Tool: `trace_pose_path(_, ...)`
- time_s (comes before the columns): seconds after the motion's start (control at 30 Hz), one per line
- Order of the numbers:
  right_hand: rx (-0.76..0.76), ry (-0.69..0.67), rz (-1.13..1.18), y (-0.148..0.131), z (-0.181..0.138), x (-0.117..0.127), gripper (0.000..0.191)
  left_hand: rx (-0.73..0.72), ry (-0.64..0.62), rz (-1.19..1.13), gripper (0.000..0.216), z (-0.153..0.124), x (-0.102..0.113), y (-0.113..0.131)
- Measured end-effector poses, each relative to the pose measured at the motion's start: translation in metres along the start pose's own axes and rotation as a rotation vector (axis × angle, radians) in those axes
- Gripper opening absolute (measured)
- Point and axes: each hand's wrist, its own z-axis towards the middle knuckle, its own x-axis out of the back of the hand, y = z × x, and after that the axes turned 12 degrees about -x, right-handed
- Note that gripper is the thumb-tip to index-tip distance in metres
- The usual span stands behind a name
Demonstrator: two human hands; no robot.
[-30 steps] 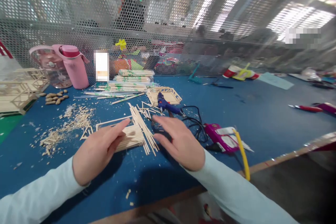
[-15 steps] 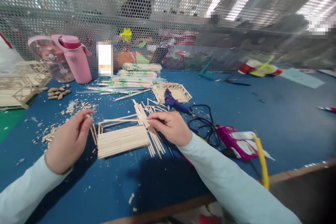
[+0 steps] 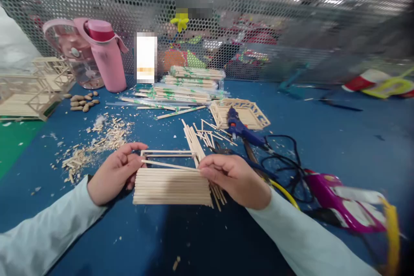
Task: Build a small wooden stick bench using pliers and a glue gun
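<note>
A thin wooden stick [image 3: 171,165] spans my two hands above a half-slatted wooden frame. My right hand [image 3: 237,179] pinches its right end. At its left end are the thumb and fingers of my left hand [image 3: 113,174], closed by the frame's left corner, with some fingertips hidden. The near part of the frame is a panel of sticks [image 3: 171,187] laid side by side; its far part is an open rectangle of thin sticks [image 3: 168,152]. A pile of loose sticks [image 3: 193,138] lies at the frame's right side, partly under my right hand.
A blue glue gun [image 3: 241,129] rests against a small wooden tray [image 3: 258,120], its black cord trailing right. Behind are bagged sticks [image 3: 190,92], peanuts [image 3: 77,104] and a pink bottle [image 3: 108,62]. Stick scraps [image 3: 103,138] litter the left; a magenta tool [image 3: 339,198] lies right.
My right hand has taken a stick from the loose pile and brought it over the frame. My left hand has moved right to the stick's other end. The view has shifted.
</note>
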Motion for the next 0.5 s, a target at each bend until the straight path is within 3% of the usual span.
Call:
trace_pose_path(0.17,0.092,0.126,-0.098,0.0069,0.0043,0.0016,0.020,0.023,0.003,-0.083,0.048,0.0014,0.0007,0.0000)
trace_pose_path(0.3,0.088,0.125,-0.133,0.0094,0.0070,-0.0002,0.021,0.052,0.041,-0.192,0.045,0.0004,0.0027,0.0006)
trace_pose_path(0.5,0.051,0.115,-0.086,0.0035,0.0059,-0.0033,0.020,0.053,-0.027,-0.234,0.045,-0.0003,0.0088,-0.0016)
